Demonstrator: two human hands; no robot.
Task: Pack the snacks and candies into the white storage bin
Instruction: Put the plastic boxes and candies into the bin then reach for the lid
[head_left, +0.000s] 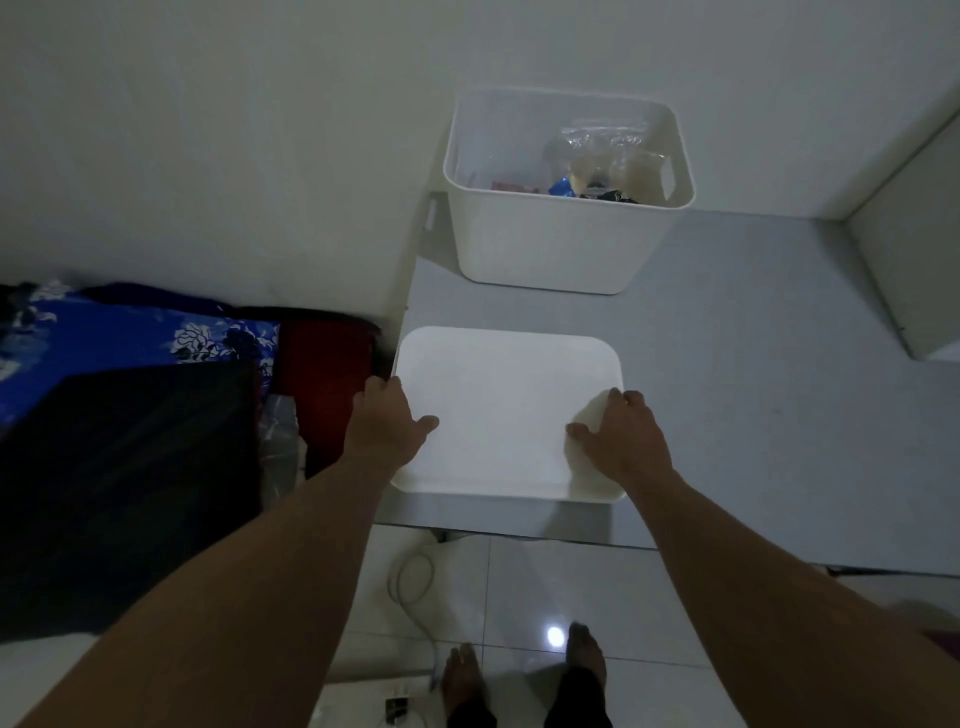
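Both hands are gripping the white lid (506, 405), the left hand (387, 423) curling round its left edge and the right hand (621, 436) round its right edge, thumbs lying on top. The lid is lying level over the near part of the grey table (753, 364), though I can't tell if it's actually resting on it. Further back the white bin (550, 244) is standing open against the wall, well apart from the lid, with snacks (592, 176) lying inside (a clear bag, blue and red wrappers), and a blue flowery cloth (104, 332) is lying off to the left.
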